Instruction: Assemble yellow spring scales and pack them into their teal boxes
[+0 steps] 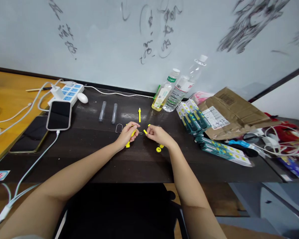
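Note:
My left hand [125, 136] is closed around a yellow plastic rod [133, 133], most of which the fingers hide. A thin metal hook [140, 133] sticks out from that hand toward the right. Just across from it, my right hand [159, 135] pinches a small yellow plastic piece [145, 131], its exact kind unclear. Below the right hand lies a yellow ring [158, 149], with another small yellow part beside it. Beyond both hands is a slim yellow stick [139, 115] with a metal tip. Two clear tubes [102, 112] and a bent wire loop [119, 128] lie left of it.
Two bottles [161, 96] stand against the whiteboard [102, 43]. Teal boxes [193, 116] and a torn brown parcel [226, 109] crowd the right side. At left are a charging phone [59, 115], a dark tablet-like device [28, 134], a power strip [72, 91] and loose cables.

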### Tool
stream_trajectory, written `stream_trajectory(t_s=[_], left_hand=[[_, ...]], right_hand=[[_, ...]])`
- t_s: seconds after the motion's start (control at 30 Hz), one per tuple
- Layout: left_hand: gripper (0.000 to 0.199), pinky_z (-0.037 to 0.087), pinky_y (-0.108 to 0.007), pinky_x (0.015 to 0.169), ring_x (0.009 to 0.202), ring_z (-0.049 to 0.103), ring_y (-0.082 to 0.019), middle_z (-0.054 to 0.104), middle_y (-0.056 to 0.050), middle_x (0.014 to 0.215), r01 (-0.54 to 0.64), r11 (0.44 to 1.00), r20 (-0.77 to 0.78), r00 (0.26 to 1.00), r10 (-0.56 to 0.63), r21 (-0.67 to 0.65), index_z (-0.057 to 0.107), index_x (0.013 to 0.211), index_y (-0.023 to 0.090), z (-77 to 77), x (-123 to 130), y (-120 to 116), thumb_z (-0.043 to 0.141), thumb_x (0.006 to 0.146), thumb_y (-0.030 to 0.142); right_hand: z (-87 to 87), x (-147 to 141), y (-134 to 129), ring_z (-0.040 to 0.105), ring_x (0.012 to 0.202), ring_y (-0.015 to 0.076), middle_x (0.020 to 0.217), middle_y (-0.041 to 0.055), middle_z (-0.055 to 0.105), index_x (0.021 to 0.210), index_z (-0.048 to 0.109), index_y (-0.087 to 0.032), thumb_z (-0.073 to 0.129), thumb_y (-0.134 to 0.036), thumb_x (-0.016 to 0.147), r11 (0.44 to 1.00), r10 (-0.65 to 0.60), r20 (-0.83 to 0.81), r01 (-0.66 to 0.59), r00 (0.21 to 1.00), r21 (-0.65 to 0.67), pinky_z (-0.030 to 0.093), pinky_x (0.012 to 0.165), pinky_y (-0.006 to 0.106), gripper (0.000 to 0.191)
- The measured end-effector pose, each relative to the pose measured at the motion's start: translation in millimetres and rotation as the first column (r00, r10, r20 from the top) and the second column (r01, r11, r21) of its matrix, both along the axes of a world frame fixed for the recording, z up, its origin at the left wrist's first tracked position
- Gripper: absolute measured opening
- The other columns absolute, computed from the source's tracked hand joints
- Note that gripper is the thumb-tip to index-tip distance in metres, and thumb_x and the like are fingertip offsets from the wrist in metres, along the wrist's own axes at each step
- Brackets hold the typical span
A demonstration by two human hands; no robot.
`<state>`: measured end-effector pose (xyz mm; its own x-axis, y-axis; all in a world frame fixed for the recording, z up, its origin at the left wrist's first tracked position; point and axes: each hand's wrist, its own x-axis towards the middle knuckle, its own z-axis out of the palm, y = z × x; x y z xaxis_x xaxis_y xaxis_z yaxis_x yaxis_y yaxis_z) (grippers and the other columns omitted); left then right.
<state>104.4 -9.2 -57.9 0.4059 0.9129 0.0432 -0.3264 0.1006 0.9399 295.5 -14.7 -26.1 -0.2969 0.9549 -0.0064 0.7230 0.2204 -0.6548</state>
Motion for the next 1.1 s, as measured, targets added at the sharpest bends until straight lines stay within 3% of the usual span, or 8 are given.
stream_trajectory(t_s=[0.07, 0.13, 0.23, 0.4, 0.67, 0.93, 1.1], left_hand=[[0.020, 0.022, -0.012, 0.033, 0.036, 0.031, -0.002, 0.050, 0.007, 0.057, 0.015, 1.000, -0.004, 1.000, -0.015, 0.015, 0.047, 0.089, 0.019, -0.8, 0, 0, 0.055, 0.083, 0.037], [0.019, 0.022, -0.012, 0.033, 0.035, 0.030, -0.002, 0.050, 0.008, 0.057, 0.036, 0.999, -0.018, 0.999, -0.035, 0.034, 0.045, 0.088, 0.020, -1.9, 1, -1, 0.055, 0.083, 0.035], [0.017, 0.022, -0.012, 0.032, 0.033, 0.029, -0.003, 0.049, 0.009, 0.055, 0.064, 0.997, -0.031, 0.998, -0.063, 0.042, 0.044, 0.088, 0.020, -3.0, 1, -2, 0.053, 0.084, 0.035], [0.022, 0.023, -0.012, 0.031, 0.032, 0.030, -0.004, 0.048, 0.008, 0.051, 0.060, 0.996, -0.005, 0.998, -0.060, 0.067, 0.044, 0.086, 0.020, 1.9, 0, -5, 0.046, 0.089, 0.042], [0.014, 0.019, -0.012, 0.030, 0.029, 0.027, -0.003, 0.048, 0.010, 0.046, 0.052, 0.997, -0.033, 0.998, -0.050, 0.061, 0.041, 0.083, 0.021, 6.6, -1, -8, 0.048, 0.086, 0.033], [0.020, 0.019, -0.012, 0.030, 0.028, 0.028, -0.003, 0.050, 0.010, 0.047, 0.032, 0.996, -0.053, 0.998, -0.028, 0.080, 0.037, 0.082, 0.022, 4.0, -1, -6, 0.049, 0.086, 0.038], [0.021, 0.019, -0.012, 0.031, 0.028, 0.029, -0.003, 0.052, 0.010, 0.048, 0.026, 0.995, -0.049, 0.999, -0.021, 0.092, 0.038, 0.083, 0.022, 3.9, -1, -5, 0.050, 0.086, 0.039]], right_hand=[[2.2, -5, -1, 0.048, 0.041, 0.0083, 0.053, -0.0076, 0.055, 0.077, 0.041, -0.022, 0.054, -0.028, 0.076, 0.998, -0.058, -0.270, 0.055, 0.961, -0.020, 0.038, 0.043, 0.019, 0.014], [3.7, -13, -2, 0.049, 0.037, 0.0090, 0.054, -0.0086, 0.057, 0.079, 0.036, -0.023, 0.051, -0.030, 0.075, 0.994, -0.106, -0.510, 0.078, 0.853, -0.077, 0.042, 0.039, 0.021, 0.016], [1.6, -24, -4, 0.050, 0.036, 0.0089, 0.052, -0.0092, 0.057, 0.077, 0.034, -0.023, 0.049, -0.028, 0.074, 0.987, -0.152, -0.698, 0.066, 0.700, -0.148, 0.047, 0.039, 0.022, 0.015], [-9.9, -35, -4, 0.046, 0.034, 0.0073, 0.047, -0.0097, 0.050, 0.072, 0.038, -0.022, 0.053, -0.030, 0.075, 0.982, -0.174, -0.739, 0.061, 0.651, -0.178, 0.045, 0.034, 0.019, 0.017], [-8.7, -36, -6, 0.054, 0.043, 0.0078, 0.056, -0.0084, 0.057, 0.077, 0.041, -0.022, 0.056, -0.026, 0.076, 0.991, -0.130, -0.828, 0.073, 0.546, -0.108, 0.053, 0.044, 0.023, 0.016], [-9.2, -37, -9, 0.057, 0.051, 0.0077, 0.062, -0.0081, 0.056, 0.076, 0.035, -0.023, 0.058, -0.021, 0.075, 0.996, 0.009, -0.822, -0.079, 0.570, -0.043, 0.055, 0.052, 0.023, 0.023], [-10.4, -36, -9, 0.050, 0.044, 0.0067, 0.053, -0.0096, 0.051, 0.077, 0.037, -0.022, 0.054, -0.020, 0.074, 0.993, 0.034, -0.752, -0.109, 0.659, -0.051, 0.049, 0.045, 0.019, 0.017]])
